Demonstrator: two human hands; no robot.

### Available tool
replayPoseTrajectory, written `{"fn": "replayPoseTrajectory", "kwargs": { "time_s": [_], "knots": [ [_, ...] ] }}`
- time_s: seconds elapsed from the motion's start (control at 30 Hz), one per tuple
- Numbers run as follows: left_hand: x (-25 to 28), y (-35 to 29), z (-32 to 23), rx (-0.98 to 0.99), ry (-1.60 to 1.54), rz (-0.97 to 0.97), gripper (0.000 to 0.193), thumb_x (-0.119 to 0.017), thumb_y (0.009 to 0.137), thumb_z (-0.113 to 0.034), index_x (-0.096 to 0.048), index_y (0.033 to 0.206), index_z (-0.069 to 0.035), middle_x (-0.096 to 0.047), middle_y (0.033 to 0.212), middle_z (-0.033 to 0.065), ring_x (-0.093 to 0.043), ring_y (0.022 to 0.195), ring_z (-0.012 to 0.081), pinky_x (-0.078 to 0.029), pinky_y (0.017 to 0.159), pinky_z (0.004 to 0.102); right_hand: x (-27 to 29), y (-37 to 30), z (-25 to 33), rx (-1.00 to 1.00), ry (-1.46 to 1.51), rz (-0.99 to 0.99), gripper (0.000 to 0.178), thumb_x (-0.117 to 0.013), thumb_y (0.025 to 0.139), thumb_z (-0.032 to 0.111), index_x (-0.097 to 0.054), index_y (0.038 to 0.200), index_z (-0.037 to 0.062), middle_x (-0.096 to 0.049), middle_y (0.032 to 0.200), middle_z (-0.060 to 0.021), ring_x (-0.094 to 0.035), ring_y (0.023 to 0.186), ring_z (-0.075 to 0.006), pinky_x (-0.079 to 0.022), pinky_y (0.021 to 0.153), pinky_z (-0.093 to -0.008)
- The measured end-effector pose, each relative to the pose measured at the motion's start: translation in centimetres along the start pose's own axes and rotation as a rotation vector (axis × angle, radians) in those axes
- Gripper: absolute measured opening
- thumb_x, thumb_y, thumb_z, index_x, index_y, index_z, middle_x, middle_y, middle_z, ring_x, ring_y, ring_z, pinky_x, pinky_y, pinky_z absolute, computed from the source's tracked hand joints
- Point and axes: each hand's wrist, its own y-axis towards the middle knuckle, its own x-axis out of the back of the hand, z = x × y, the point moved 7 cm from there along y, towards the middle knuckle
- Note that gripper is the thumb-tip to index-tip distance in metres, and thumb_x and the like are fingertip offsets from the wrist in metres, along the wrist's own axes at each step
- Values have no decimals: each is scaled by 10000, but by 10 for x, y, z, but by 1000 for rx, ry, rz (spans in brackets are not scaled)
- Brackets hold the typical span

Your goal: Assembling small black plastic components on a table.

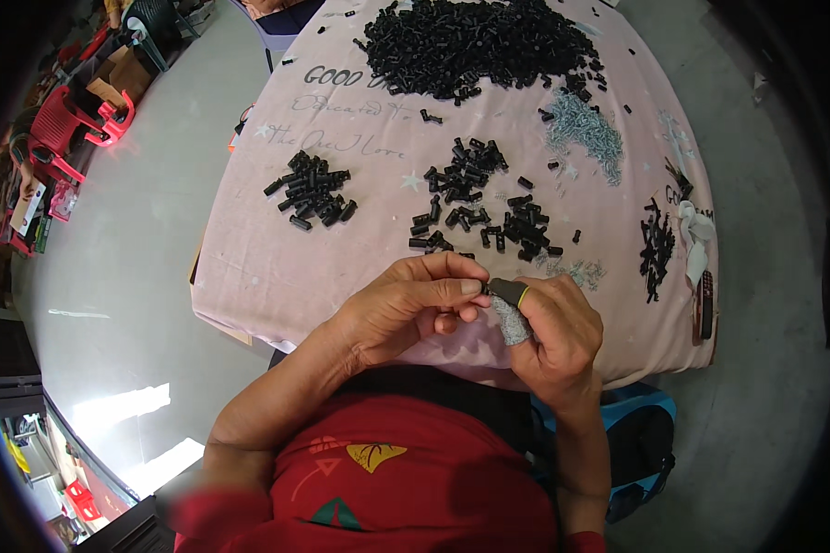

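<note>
In front of my body, above the table's near edge, both hands meet at the fingertips. My left hand (401,300) pinches a small black plastic piece (485,288) between thumb and fingers. From the other side, my right hand (563,336) grips the same piece; a dark cover (507,293) and a grey fabric sleeve (511,321) wrap two of its digits. Most of the piece is hidden by the fingertips. Just beyond the hands lie loose black cylindrical pieces (526,229) and a few small clear or silvery parts (583,273).
A pink cloth (240,267) with printed lettering covers the table. At its far side rises a large heap of black pieces (480,46), beside silvery parts (586,134). A smaller black pile (312,189) sits left; thin black strips (656,249) and a white cloth (696,240) lie right.
</note>
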Motion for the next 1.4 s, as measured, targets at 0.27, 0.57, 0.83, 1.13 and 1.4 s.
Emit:
{"fn": "replayPoseTrajectory", "kwargs": {
  "time_s": [0.27, 0.57, 0.83, 1.13, 1.4],
  "knots": [
    [0, 1, 7, -8, 38, 46, 213, -749, 1002, -95, -708, 1206, -50, -752, 1021, 44, -667, 835, 71, -491, 674, 193, 4, 5, 8, 9, -70, 70, 401, -713, 606, -96, -725, 998, -15, -717, 943, -124, -656, 756, -304, -538, 620, -380],
    [1, -2, 7, -14, 29, 120, 239, -744, 1006, -100, -706, 1233, -37, -766, 1075, 80, -697, 864, 97, -534, 693, 204, 6, 15, 6, -89, 56, 66, 312, -705, 699, -89, -740, 1001, -15, -720, 941, -127, -673, 797, -313, -546, 676, -386],
    [26, -27, -22, -146, 148, 52, 214, -770, 983, -114, -710, 1176, -45, -760, 1062, 91, -684, 852, 88, -515, 699, 215, -22, -4, -38, -194, -28, 139, 301, -647, 720, -67, -719, 1004, -2, -701, 939, -134, -667, 879, -353, -545, 746, -449],
    [26, -27, -18, -89, 149, 39, 210, -742, 1010, -118, -734, 1204, -38, -778, 1061, 96, -699, 839, 91, -526, 687, 212, -54, 11, -35, -96, -106, 246, 311, -678, 722, -45, -732, 1017, 36, -676, 971, -87, -676, 911, -309, -576, 738, -427],
    [22, -26, -14, -116, 187, 5, 232, -751, 995, -99, -731, 1215, -29, -785, 1065, 108, -725, 858, 120, -546, 697, 227, -45, -6, -34, -210, 12, 199, 326, -614, 749, -96, -676, 1055, -1, -641, 955, -164, -659, 853, -351, -534, 686, -419]
  ]
}}
